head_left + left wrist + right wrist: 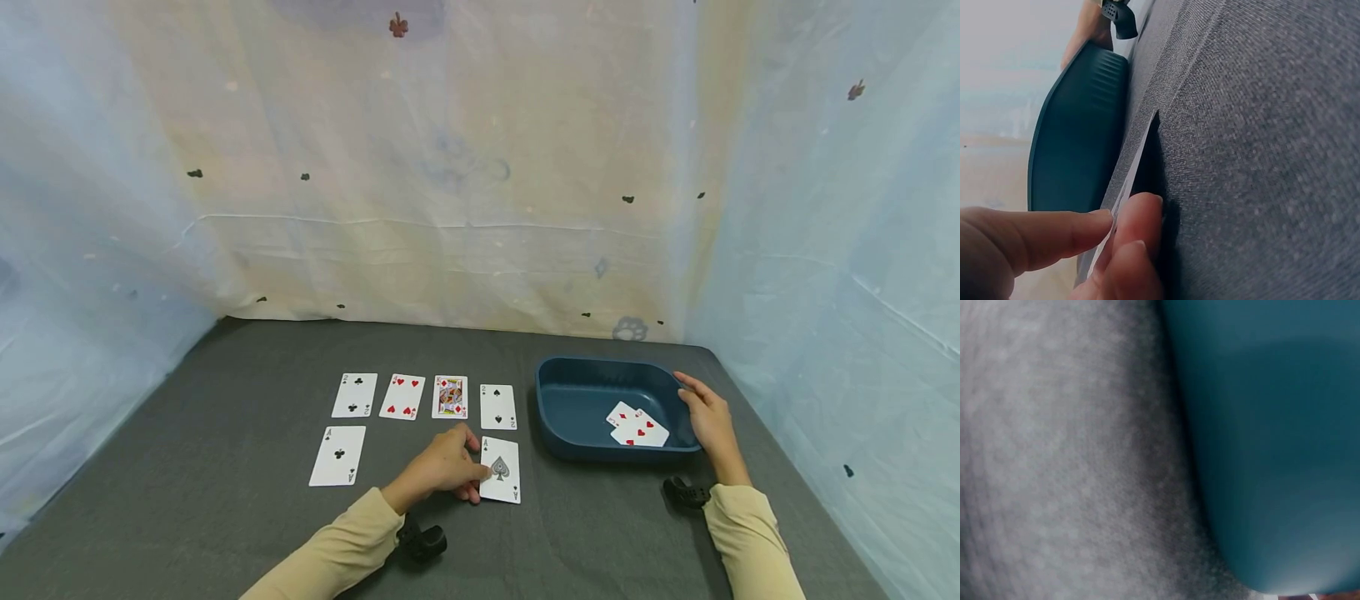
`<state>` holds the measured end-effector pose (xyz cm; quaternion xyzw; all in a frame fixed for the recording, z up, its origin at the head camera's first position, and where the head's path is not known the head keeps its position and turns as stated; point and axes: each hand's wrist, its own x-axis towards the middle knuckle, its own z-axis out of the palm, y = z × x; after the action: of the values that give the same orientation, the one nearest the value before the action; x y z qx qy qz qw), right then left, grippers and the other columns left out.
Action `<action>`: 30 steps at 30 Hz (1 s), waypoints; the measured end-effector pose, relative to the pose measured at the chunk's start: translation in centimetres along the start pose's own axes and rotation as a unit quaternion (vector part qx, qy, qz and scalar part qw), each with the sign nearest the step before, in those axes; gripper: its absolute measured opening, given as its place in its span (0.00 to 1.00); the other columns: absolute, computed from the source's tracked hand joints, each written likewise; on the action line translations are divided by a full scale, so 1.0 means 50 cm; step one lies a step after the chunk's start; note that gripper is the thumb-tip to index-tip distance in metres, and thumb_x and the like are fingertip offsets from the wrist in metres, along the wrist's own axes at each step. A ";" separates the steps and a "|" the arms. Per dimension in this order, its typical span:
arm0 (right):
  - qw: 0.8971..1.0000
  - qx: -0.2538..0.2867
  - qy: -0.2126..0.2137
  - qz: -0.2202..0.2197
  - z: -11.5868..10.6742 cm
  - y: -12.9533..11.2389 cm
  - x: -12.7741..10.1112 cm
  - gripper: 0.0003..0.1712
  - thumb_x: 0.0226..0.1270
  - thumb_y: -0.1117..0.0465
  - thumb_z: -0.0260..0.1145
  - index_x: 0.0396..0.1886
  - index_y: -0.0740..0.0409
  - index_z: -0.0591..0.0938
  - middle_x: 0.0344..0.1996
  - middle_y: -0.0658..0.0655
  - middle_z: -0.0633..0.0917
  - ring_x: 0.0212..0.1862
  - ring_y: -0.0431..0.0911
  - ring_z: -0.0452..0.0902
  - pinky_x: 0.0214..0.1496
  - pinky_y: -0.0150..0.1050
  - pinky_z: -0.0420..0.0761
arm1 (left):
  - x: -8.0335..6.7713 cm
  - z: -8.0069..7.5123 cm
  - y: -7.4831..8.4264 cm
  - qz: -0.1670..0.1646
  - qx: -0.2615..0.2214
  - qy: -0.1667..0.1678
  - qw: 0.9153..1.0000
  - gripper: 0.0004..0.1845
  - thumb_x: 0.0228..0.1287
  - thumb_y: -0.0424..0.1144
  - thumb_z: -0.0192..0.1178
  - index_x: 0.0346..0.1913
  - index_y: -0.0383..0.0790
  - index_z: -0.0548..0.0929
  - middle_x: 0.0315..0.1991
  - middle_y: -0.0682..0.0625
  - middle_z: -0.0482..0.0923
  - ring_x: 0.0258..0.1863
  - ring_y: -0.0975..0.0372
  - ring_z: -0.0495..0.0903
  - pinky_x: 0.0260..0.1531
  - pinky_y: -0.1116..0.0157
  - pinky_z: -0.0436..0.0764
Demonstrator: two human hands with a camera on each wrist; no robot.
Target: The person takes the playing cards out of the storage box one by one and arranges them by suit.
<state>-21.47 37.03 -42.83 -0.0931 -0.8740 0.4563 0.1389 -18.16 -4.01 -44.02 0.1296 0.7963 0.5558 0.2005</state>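
My left hand (444, 463) pinches the ace of spades (510, 487) by its left edge. In the left wrist view the thumb lies on top of this playing card (1141, 153) and fingertips are under it, with the far edge tipped over the dark cloth. On the right, my right hand (708, 421) holds the right-hand rim of a blue plastic basin (577, 371). Red-suited playing cards (641, 432), a heart and a diamond among them, overlap inside the basin. The right wrist view shows mostly the basin's outer wall (1279, 444); the right fingers are hardly seen there.
Behind the left hand runs a row of face-up cards: a club card (355, 395), a heart card (402, 397), the king of diamonds (450, 397) and the two of spades (498, 407). The ace of clubs (337, 456) lies left. Pale curtains surround the grey table (225, 467).
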 end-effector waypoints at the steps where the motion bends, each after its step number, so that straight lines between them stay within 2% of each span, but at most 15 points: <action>1: 1.000 0.001 0.000 0.000 0.000 -0.001 0.000 0.25 0.79 0.58 0.46 0.69 0.65 0.67 0.64 0.72 0.68 0.63 0.63 0.63 0.64 0.61 0.60 | 0.000 -0.001 0.000 -0.002 -0.002 -0.001 1.000 0.16 0.56 0.25 0.65 0.41 0.30 0.67 0.18 0.43 0.78 0.12 0.61 0.79 0.13 0.68 0.77; 15: 1.000 0.004 0.001 -0.005 0.001 -0.001 0.001 0.25 0.79 0.58 0.46 0.69 0.66 0.67 0.63 0.72 0.69 0.63 0.63 0.63 0.64 0.60 0.61 | 0.001 -0.009 0.008 -0.001 0.008 -0.016 1.000 0.14 0.57 0.26 0.65 0.39 0.30 0.70 0.17 0.44 0.78 0.11 0.63 0.78 0.12 0.68 0.76; 24: 1.000 0.003 -0.003 0.001 0.000 -0.002 0.000 0.25 0.79 0.57 0.46 0.69 0.64 0.67 0.64 0.72 0.68 0.64 0.63 0.63 0.64 0.61 0.59 | 0.011 -0.020 0.021 0.048 0.031 0.003 0.998 0.14 0.57 0.31 0.68 0.39 0.32 0.73 0.16 0.50 0.76 0.13 0.65 0.75 0.16 0.69 0.73; 30: 1.000 0.003 -0.006 0.002 -0.001 -0.002 -0.002 0.25 0.79 0.57 0.46 0.70 0.65 0.67 0.65 0.72 0.67 0.64 0.64 0.62 0.65 0.61 0.59 | 0.025 -0.023 0.040 0.075 0.026 -0.003 0.997 0.14 0.59 0.35 0.68 0.41 0.32 0.74 0.19 0.47 0.77 0.17 0.60 0.78 0.20 0.67 0.74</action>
<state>-21.38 36.99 -42.73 -0.0916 -0.8735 0.4594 0.1327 -19.83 -3.74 -42.04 0.1957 0.7980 0.5478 0.1572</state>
